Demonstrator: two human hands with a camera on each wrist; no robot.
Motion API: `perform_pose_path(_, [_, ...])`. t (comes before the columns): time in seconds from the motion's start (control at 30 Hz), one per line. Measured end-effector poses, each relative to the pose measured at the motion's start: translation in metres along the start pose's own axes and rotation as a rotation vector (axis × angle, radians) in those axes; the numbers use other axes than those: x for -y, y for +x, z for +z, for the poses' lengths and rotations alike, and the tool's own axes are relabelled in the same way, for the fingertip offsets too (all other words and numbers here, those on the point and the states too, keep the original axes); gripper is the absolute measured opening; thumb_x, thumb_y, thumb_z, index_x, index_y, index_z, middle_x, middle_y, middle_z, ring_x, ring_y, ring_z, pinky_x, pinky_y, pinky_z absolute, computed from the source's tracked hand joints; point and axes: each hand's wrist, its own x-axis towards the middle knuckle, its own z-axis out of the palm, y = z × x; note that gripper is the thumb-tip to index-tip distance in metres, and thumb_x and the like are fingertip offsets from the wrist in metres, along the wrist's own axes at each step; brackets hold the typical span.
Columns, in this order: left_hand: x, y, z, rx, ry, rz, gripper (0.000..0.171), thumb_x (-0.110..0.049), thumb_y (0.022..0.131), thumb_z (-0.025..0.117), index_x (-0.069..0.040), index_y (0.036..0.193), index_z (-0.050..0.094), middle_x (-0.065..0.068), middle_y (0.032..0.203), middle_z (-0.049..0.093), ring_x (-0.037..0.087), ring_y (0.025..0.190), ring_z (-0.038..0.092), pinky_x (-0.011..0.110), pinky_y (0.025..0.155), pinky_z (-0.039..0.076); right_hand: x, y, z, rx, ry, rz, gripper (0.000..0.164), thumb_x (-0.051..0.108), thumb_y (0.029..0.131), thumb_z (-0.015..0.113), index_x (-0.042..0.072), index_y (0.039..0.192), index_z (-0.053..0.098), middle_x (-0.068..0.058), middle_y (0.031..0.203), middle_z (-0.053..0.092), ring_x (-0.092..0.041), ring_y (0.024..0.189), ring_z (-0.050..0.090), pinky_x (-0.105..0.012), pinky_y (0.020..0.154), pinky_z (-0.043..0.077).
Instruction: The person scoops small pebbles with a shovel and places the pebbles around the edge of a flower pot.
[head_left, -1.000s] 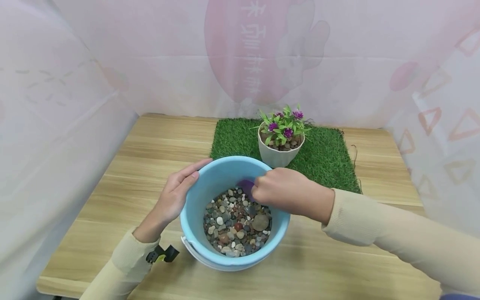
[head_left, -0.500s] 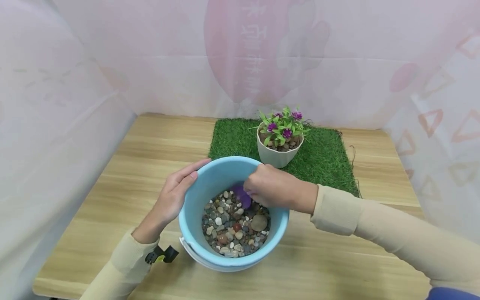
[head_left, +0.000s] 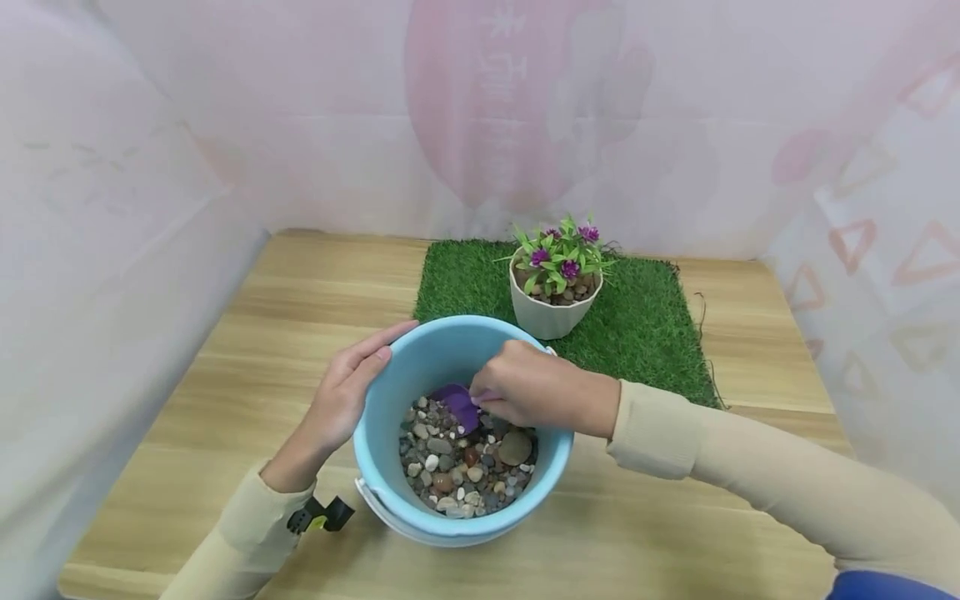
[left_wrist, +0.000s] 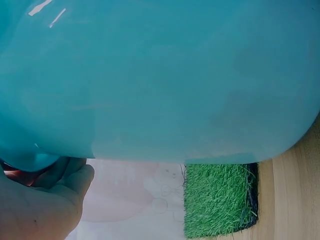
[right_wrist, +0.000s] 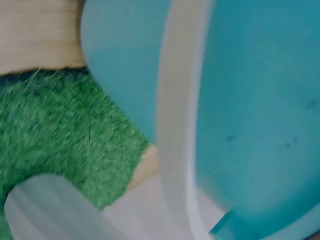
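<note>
A light blue bucket [head_left: 558,467] holding several mixed pebbles [head_left: 450,479] stands on the table. My left hand [head_left: 341,400] holds its left rim, thumb at the edge and fingers along the outside; in the left wrist view, this hand [left_wrist: 45,210] is at the rim beside the bucket's wall [left_wrist: 160,80]. Reaching over the right side, my right hand [head_left: 536,385] grips the handle of a small purple scoop [head_left: 457,404], whose bowl is down among the pebbles. The right wrist view shows the bucket's wall [right_wrist: 260,100] and pale handle [right_wrist: 177,110], but not that hand.
Behind the bucket, a white pot [head_left: 551,318] with purple-flowered greenery [head_left: 558,260] stands on an artificial grass mat [head_left: 645,325]. The wooden table [head_left: 247,367] has fabric walls [head_left: 322,158] at its back and sides.
My right hand has moved leftward and slightly lower, carrying the purple scoop across the pebbles; more of its bowl now shows. The left hand stays on the rim.
</note>
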Motion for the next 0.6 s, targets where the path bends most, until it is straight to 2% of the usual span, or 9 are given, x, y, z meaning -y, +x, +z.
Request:
perform_pose_path(0.13, [0.0,-0.001,-0.001,0.0,0.001,0.012,0.045,-0.018,0.116,0.036,0.001,0.153,0.051,0.029,0.149,0.059,0.021,0.113,0.077,0.051,0.082,0.07,0.002,0.002,0.002,-0.009,0.034,0.013,0.009,0.001,0.092,0.075,0.004,0.094,0.084,-0.005,0.086,0.082,-0.011,0.073,0.077,-0.011,0.074,0.064])
perform_pose_path(0.3, [0.002,-0.001,0.0,-0.003,0.009,0.02,0.044,-0.018,0.116,0.036,0.001,0.153,0.052,0.028,0.149,0.059,0.021,0.113,0.077,0.05,0.082,0.07,0.005,0.0,0.001,-0.004,0.12,0.052,0.011,0.004,0.093,0.077,0.004,0.102,0.084,-0.009,0.097,0.083,-0.013,0.088,0.081,-0.01,0.083,0.063])
perform_pose_path(0.5, [0.002,0.0,0.0,-0.003,0.002,0.042,0.044,-0.015,0.116,0.036,0.002,0.152,0.052,0.03,0.148,0.059,0.022,0.111,0.077,0.052,0.08,0.07,0.009,-0.007,-0.004,-0.007,0.254,0.115,0.011,0.009,0.094,0.078,0.002,0.102,0.083,-0.01,0.097,0.083,-0.011,0.088,0.081,-0.009,0.08,0.063])
perform_pose_path(0.6, [0.003,0.0,0.0,-0.007,-0.007,0.056,0.043,-0.014,0.116,0.036,0.003,0.152,0.052,0.031,0.146,0.059,0.021,0.11,0.078,0.052,0.078,0.07,0.009,-0.012,-0.005,-0.016,0.309,0.12,0.012,0.012,0.095,0.079,0.004,0.103,0.083,-0.008,0.097,0.083,-0.006,0.086,0.08,-0.009,0.08,0.063])
